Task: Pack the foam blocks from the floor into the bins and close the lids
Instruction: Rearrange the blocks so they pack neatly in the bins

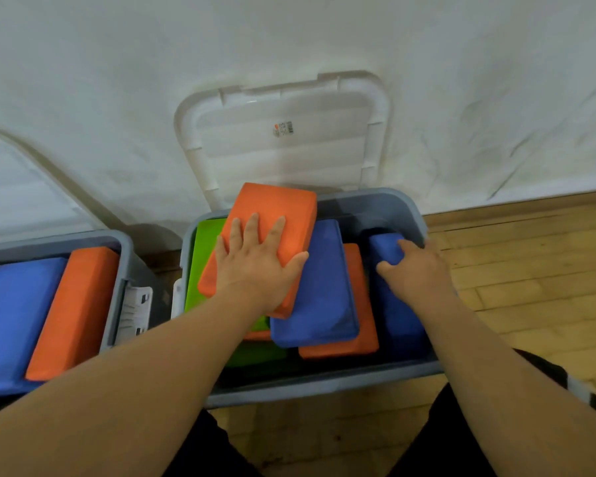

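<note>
Blue and orange foam blocks [73, 311] are packed in the left grey plastic bin [124, 270]. In the right grey plastic bin [324, 387], a tilted rectangular orange foam block [276, 208] is pressed by the flat, spread left hand [255, 266], and a dark blue foam block [387, 247] is gripped by the curled right hand [417, 270].

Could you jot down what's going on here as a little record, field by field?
bin: grey, partly packed with foam blocks
lid: open, upright behind the bin
left hand: flat on the tilted orange block
right hand: grips a blue block at the bin's right end
second bin: to the left, also holding blocks
</note>
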A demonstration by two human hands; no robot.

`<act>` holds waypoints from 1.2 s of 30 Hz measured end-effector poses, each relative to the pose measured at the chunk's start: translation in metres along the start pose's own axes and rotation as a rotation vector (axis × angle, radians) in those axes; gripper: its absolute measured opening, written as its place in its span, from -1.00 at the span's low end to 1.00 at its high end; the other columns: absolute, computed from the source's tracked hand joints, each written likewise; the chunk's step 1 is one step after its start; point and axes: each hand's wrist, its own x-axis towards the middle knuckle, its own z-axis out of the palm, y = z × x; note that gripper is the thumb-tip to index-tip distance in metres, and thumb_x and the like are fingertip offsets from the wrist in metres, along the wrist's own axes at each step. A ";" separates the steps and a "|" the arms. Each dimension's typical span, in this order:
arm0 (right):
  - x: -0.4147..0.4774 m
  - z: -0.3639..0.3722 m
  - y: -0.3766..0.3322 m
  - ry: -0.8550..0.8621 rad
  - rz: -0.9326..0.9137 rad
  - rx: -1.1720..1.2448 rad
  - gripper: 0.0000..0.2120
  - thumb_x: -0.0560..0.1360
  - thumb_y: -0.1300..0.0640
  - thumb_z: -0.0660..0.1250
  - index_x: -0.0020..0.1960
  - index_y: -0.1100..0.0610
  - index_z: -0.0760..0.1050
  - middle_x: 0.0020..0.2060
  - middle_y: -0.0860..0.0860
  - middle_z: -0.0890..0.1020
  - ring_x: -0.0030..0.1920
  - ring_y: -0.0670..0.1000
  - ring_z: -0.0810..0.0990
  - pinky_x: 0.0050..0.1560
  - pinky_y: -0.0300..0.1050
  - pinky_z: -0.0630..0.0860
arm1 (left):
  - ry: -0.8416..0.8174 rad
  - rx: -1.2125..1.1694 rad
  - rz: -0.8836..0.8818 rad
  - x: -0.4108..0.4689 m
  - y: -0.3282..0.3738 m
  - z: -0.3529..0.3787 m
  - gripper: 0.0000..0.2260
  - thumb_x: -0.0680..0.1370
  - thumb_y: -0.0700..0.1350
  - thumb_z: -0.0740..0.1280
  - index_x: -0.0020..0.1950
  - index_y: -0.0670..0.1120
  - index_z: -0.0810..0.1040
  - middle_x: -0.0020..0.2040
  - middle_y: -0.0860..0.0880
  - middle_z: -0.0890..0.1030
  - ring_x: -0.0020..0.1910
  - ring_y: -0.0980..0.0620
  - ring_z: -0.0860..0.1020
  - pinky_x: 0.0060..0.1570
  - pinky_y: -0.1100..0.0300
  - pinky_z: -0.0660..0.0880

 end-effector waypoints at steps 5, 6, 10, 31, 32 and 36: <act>-0.043 -0.051 -0.003 0.126 -0.068 0.251 -0.39 0.49 -0.04 0.40 0.52 0.00 0.39 0.43 0.05 0.49 0.38 0.11 0.47 0.30 -0.06 0.39 | 0.002 -0.013 0.010 0.001 -0.002 0.000 -0.28 0.52 0.50 -0.11 0.64 0.27 -0.08 0.68 -0.05 -0.05 0.64 -0.17 -0.11 0.55 -0.25 -0.08; -0.052 -0.060 -0.007 0.187 -0.119 0.281 -0.39 0.49 -0.04 0.41 0.51 0.00 0.40 0.43 0.02 0.49 0.39 0.08 0.46 0.32 -0.09 0.36 | -0.004 -0.012 0.013 0.000 -0.002 -0.001 -0.28 0.52 0.51 -0.12 0.64 0.27 -0.08 0.68 -0.05 -0.06 0.64 -0.18 -0.11 0.55 -0.25 -0.09; -0.080 -0.103 -0.031 0.365 -0.338 0.378 -0.43 0.48 0.01 0.45 0.46 0.06 0.46 0.34 0.00 0.53 0.34 0.01 0.46 0.28 -0.23 0.30 | -0.112 -0.058 -0.005 -0.002 -0.001 -0.015 -0.26 0.51 0.53 -0.11 0.64 0.27 -0.13 0.68 -0.03 -0.14 0.64 -0.16 -0.18 0.55 -0.25 -0.16; -0.092 -0.178 -0.104 0.007 -0.423 0.835 -0.53 0.52 -0.05 0.40 0.42 -0.27 0.46 0.33 -0.19 0.52 0.36 -0.20 0.46 0.42 -0.10 0.37 | -0.035 -0.850 0.421 -0.035 -0.017 -0.139 -0.16 0.52 0.10 0.51 0.63 0.30 0.04 0.54 0.37 0.25 0.48 0.39 0.24 0.43 0.34 0.24; -0.089 -0.179 -0.103 -0.033 -0.428 0.788 -0.50 0.50 -0.07 0.42 0.43 -0.26 0.46 0.32 -0.19 0.53 0.35 -0.17 0.48 0.42 -0.08 0.38 | -0.040 -0.841 0.424 -0.034 -0.015 -0.136 -0.16 0.52 0.09 0.50 0.64 0.28 0.04 0.56 0.33 0.25 0.50 0.35 0.25 0.45 0.30 0.24; -0.082 -0.183 -0.097 -0.127 -0.445 0.615 -0.45 0.52 -0.03 0.43 0.48 -0.16 0.42 0.35 -0.27 0.51 0.38 -0.13 0.48 0.40 -0.09 0.40 | 0.006 -0.732 0.438 -0.029 -0.002 -0.132 -0.19 0.53 0.05 0.49 0.63 0.27 0.08 0.44 0.17 0.39 0.39 0.21 0.37 0.40 0.22 0.30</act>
